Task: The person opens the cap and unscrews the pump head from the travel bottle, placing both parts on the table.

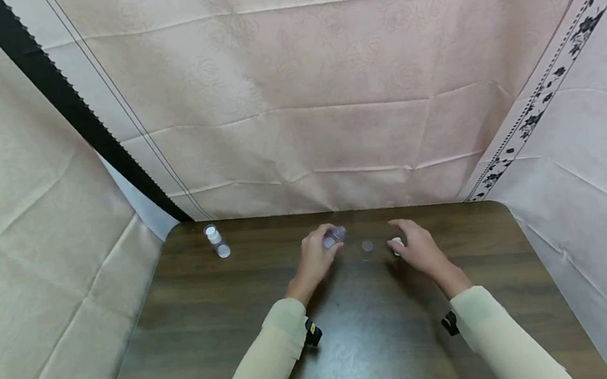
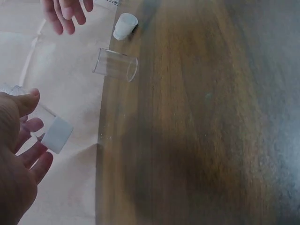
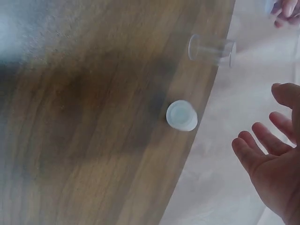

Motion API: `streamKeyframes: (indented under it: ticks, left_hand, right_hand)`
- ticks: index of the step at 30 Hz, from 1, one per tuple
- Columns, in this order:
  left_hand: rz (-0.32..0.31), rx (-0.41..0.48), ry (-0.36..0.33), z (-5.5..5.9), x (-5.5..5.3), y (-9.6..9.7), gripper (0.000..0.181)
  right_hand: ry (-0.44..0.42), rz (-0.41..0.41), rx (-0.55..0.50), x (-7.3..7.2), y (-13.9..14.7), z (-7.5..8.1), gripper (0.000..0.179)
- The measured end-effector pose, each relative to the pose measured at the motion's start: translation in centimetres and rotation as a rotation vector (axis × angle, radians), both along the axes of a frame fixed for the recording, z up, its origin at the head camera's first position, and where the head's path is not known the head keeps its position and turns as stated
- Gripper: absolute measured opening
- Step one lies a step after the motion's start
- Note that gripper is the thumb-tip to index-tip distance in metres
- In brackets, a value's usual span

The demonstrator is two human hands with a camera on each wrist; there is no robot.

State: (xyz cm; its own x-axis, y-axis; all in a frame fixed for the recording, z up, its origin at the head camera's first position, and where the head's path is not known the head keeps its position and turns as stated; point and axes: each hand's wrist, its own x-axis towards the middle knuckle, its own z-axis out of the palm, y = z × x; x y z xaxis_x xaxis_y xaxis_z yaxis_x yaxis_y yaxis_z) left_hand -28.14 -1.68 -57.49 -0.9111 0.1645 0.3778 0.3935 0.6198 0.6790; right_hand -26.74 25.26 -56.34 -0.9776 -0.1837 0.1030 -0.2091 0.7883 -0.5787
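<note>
Behind, pale cloth (image 1: 289,88); wooden table (image 1: 196,334); left grip (image 1: 313,258) holds bottle (image 1: 336,235), right grip (image 1: 421,249) relaxed.

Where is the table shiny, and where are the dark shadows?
Head view: pale glare on the table between the two sleeves, with soft shadows beside the arms; left wrist view: shine along the right edge, a broad blurry shadow near the middle; right wrist view: shine at upper left, dark patches below, and the clear cylinder looks faint.

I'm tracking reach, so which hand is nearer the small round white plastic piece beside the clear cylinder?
Right. The right hand hangs close by the white piece, not gripping it; the left hand is beyond the clear cylinder, holding a clear, white-ended container.
</note>
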Motion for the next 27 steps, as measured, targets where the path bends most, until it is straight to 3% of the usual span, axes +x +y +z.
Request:
streamKeyframes:
  ticks: [5, 16, 22, 27]
  left_hand:
    - [0.011, 0.071, -0.075, -0.8, -0.7, 0.1, 0.039]
    - [0.036, 0.113, -0.232, -2.0, -1.4, 0.4, 0.036]
    - [0.025, 0.132, -0.276, -2.3, -1.8, 0.9, 0.034]
    - [0.04, 0.152, -0.325, -2.9, -2.1, 1.2, 0.035]
  right_hand:
    - [0.09, 0.045, -0.016, 1.5, -0.4, 0.1, 0.05]
    - [0.14, 0.125, 0.0, 5.4, -1.5, 0.0, 0.052]
    - [0.134, 0.151, 0.036, 7.2, -1.8, -0.7, 0.052]
    - [0.189, 0.166, 0.053, 8.5, -2.0, -1.5, 0.054]
